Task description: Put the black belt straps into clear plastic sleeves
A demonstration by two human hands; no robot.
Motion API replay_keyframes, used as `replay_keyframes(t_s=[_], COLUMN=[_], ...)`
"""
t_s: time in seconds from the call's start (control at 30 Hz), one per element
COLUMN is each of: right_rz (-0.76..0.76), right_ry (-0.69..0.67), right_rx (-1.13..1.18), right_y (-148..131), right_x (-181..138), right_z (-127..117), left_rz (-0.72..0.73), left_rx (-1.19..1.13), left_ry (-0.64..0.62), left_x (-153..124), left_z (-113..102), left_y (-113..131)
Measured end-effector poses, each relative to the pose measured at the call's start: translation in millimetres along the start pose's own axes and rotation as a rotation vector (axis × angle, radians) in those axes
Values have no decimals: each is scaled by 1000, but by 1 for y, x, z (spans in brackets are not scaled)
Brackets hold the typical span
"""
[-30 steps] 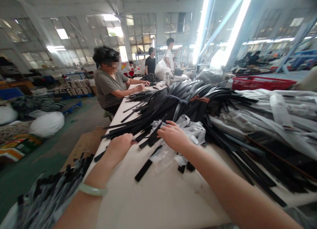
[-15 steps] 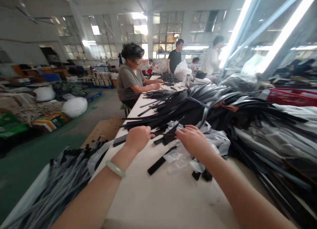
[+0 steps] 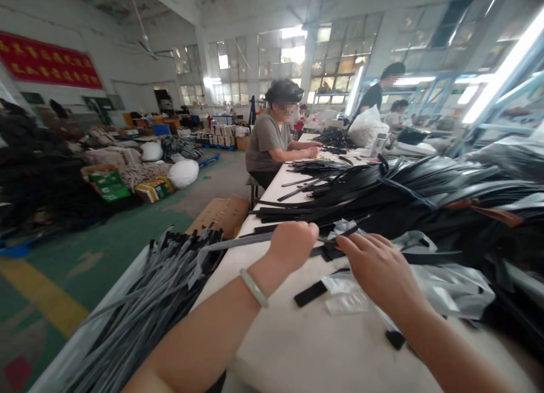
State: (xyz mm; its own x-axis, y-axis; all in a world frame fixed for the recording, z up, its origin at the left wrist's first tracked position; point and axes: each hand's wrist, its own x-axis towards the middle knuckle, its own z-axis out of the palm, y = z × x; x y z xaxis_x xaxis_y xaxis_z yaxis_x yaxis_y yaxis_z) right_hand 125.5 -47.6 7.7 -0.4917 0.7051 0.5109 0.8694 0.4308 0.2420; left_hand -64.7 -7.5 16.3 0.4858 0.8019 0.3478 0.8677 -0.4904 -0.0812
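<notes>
My left hand (image 3: 294, 244) is closed around a strap, and its grey, plastic-looking length (image 3: 240, 242) runs out leftward over the table edge. A pale bangle circles that wrist. My right hand (image 3: 378, 264) pinches the dark end of a strap close by; the hands are a short gap apart, with a thin dark piece between them. Whether both hold the same strap I cannot tell. Under and around the right hand lie clear plastic bags (image 3: 453, 288) and a short black strip (image 3: 311, 294). Beyond both hands stretches a large heap of black straps (image 3: 408, 183).
A bin (image 3: 106, 319) full of grey-sleeved straps stands left of the white table (image 3: 272, 347). Behind it lies a cardboard box (image 3: 221, 214). A co-worker (image 3: 272, 138) sits along the table's left side. A blue tie (image 3: 406, 192) binds the strap heap.
My view has swung left, so everything sits further right. A longer grey length now trails from my left hand toward the bin. Both hands remain closed and close together.
</notes>
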Motion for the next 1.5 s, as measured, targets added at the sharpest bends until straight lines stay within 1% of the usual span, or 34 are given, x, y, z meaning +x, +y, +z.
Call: replay_keyframes(t_s=[0.07, 0.1, 0.13, 0.27, 0.3, 0.33, 0.47, 0.5, 0.63, 0.67, 0.73, 0.8, 0.9, 0.97, 1.07, 1.17, 1.23, 1.3, 1.33, 1.37, 1.43, 1.5], right_rz=[-60, -67, -57, 32, 28, 13, -64, -58, 41, 48, 19, -24, -19, -11, 3, 97, 179, 213, 206, 193, 168, 141], right_ry=[15, 28, 41, 51, 42, 32, -4, -13, -41, -48, -63, -86, -124, -132, -144, -154, -122, -75, -59, -45, -21, -5], right_rx=[13, 14, 9, -37, -44, -43, -8, -9, -52, -52, -27, 20, 77, 108, 167, 252, 351, 506, 600, 694, 837, 843], right_y=[-8, -9, -7, 6, 6, 3, -13, -13, 0, 1, -3, -10, -16, -16, -15, -9, -3, 4, 6, 8, 11, 14], right_x=[-1, -3, -5, -10, -8, -5, -2, -4, -14, -14, -10, -5, -1, 0, -1, -2, -5, -10, -12, -13, -16, -19], right_z=[-5, -6, -8, -7, -7, -6, -2, 0, 7, 8, 8, 9, 11, 14, 15, 13, 13, 15, 17, 19, 24, 29], left_rz=[117, 138, 122, -64, -62, -31, 153, 157, 23, 15, 53, 109, 88, 67, 116, 167, 130, 62, 26, -21, -151, -320], left_rx=[-32, -33, -24, 45, 41, 27, -54, -50, 3, 1, -34, -108, -202, -231, -277, -364, -419, -429, -417, -396, -332, -241], left_ry=[29, 39, 44, 50, 54, 54, 59, 54, 38, 40, 38, -1, -72, -87, -87, -78, -130, -208, -224, -211, -135, -59], left_x=[-3, -3, -2, 1, 1, 0, -6, -6, -1, 0, 0, -2, -2, 0, 3, 2, -3, -14, -22, -33, -61, -100], left_z=[-1, -2, -2, -5, -5, -4, 3, 5, 11, 11, 14, 17, 22, 24, 22, 12, 1, -10, -17, -23, -39, -60], left_y=[7, 6, 3, -15, -14, -10, 11, 12, 0, -1, 2, 9, 18, 20, 18, 2, -15, -36, -46, -57, -83, -117])
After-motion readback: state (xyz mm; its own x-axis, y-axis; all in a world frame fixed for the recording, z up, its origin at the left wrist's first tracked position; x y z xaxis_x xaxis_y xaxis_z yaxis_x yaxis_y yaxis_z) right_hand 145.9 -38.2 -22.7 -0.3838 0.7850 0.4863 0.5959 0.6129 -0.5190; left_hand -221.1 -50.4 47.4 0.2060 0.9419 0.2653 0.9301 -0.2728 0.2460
